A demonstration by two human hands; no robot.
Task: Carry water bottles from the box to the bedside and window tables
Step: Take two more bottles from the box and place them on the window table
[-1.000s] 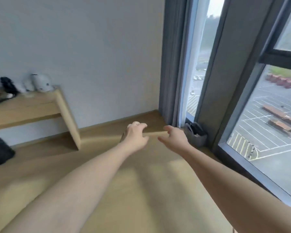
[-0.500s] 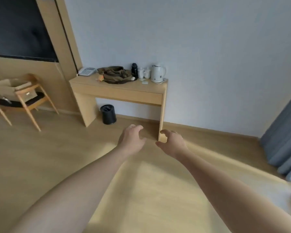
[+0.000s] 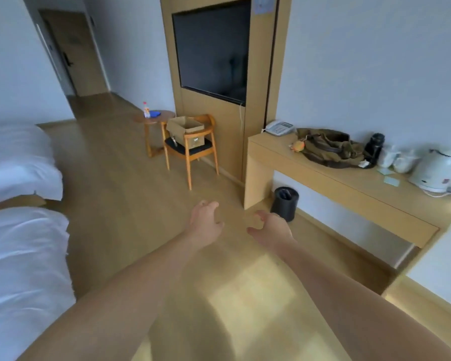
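**Head camera, single view**

One camera only, worn on my head, wide-angle; no second view to share ground with. It looked forward and down across the wooden floor (image 3: 120, 194), tilted so that walls and door frames leaned. My forearms ran in from the bottom edge, with my left hand (image 3: 205, 221) and right hand (image 3: 270, 225) near mid-frame, close to the lens. The far end of the view reached the chair (image 3: 193, 152) carrying the box (image 3: 185, 126), the round table (image 3: 154, 119) beside it, and the television (image 3: 212, 48) above. The desk (image 3: 336, 183) lay to the right, beds (image 3: 18, 243) along the left edge.
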